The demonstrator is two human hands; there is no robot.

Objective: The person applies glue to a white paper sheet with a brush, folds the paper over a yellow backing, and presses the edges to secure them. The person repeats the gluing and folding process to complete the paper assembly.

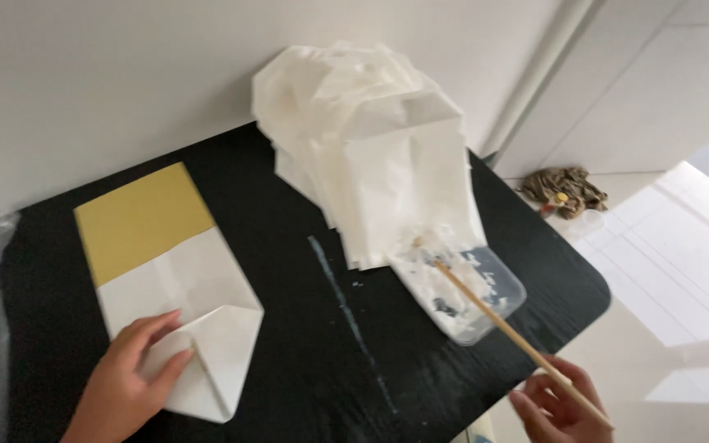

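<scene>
Two hands work around the glue tray [498, 291]: the right hand [560, 402], just beside it, has its fingers closed on a brush stick [502, 324] dipping in, while the left hand [129, 373], well apart, presses open fingers flat to pin the folded bag [194, 316] on the counter [330, 344].

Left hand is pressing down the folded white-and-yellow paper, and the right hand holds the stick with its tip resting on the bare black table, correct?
Not quite. The head view shows the stick's tip resting in the clear plastic tray of white paste, not on the black table. The rest holds: the left hand presses the folded paper, and the right hand holds the stick.
</scene>
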